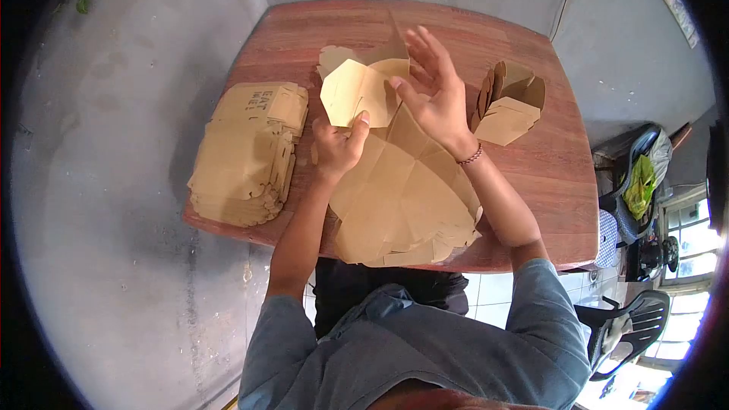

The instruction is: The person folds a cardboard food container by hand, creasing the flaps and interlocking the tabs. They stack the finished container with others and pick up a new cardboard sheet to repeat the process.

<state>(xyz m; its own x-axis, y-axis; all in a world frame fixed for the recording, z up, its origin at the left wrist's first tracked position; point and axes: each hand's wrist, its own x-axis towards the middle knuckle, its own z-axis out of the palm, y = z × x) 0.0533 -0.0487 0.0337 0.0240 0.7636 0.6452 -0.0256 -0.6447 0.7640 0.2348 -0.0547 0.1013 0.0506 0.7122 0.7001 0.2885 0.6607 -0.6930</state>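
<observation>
A partly folded brown cardboard food box point(351, 89) is held above the table, its side panels raised and one flap sticking up at the back. My left hand point(342, 144) pinches its near edge, thumb on top of the panel. At the box's right side, my right hand point(437, 95) has its fingers spread, palm turned toward the box; whether it touches the cardboard I cannot tell. Beneath both hands lie flat, creased cardboard box blanks point(406, 193), reaching to the table's near edge.
On the left a thick stack of flat box blanks point(243, 152) has printed lettering on top. Folded, open-topped boxes point(510, 110) stand nested at the right of the wooden table point(539, 212). Walls border the table's left and far sides; a dark plastic chair point(645, 323) is at lower right.
</observation>
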